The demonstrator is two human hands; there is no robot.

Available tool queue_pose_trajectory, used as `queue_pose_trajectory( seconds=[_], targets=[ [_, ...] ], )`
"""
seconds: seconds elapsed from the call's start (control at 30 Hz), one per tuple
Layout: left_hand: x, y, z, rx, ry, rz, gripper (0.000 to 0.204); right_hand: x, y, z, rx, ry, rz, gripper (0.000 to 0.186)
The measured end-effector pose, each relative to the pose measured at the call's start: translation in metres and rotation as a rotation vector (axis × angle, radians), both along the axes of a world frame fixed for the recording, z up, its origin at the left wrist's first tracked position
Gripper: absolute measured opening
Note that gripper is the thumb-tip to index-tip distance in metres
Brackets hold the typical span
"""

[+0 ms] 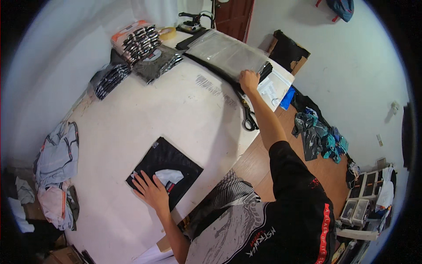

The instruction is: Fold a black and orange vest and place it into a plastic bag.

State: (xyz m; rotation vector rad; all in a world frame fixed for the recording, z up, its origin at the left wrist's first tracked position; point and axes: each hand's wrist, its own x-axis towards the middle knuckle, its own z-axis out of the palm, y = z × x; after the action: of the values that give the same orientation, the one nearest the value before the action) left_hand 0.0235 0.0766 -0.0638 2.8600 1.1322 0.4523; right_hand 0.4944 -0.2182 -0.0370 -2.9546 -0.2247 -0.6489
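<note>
My left hand (pixel 151 189) rests with fingers spread on a folded black fabric item (pixel 176 149), beside a small white piece (pixel 170 176) lying on it. My right hand (pixel 249 80) reaches to the far right of the table, fingers closed on the edge of a stack of clear plastic bags (pixel 224 50), which lies over black material. Just below that hand are black-handled scissors (pixel 249 119) and a white spiral-bound pad (pixel 278 83).
The white table (pixel 110 123) holds packaged dark garments (pixel 156 64), a tape roll (pixel 168 33) and an iron (pixel 191 24) at the back, grey garments (pixel 57 154) at left. Clothes (pixel 310 134) lie on the right floor beside a rack (pixel 365 202).
</note>
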Motion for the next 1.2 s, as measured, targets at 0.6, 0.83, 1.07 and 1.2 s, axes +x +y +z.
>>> queue_pose_trajectory(
  seconds=[0.6, 0.83, 1.07, 1.2],
  targets=[
    [-0.006, 0.004, -0.005, -0.065, 0.013, 0.069, 0.054, 0.0, -0.005, -0.008, 0.259, 0.108, 0.327, 0.023],
    [0.007, 0.001, -0.001, -0.029, -0.079, -0.007, 0.055, -0.087, 0.06, 0.069, 0.267, -0.193, 0.688, 0.013],
    [-0.005, 0.001, -0.011, -0.023, -0.092, 0.035, 0.054, -0.223, 0.206, 0.055, 0.068, 0.026, 1.286, 0.016],
    [-0.006, 0.001, 0.005, -0.242, -0.328, -0.051, 0.054, -0.286, 0.239, 0.063, 0.133, 0.133, 1.535, 0.012]
  ],
)
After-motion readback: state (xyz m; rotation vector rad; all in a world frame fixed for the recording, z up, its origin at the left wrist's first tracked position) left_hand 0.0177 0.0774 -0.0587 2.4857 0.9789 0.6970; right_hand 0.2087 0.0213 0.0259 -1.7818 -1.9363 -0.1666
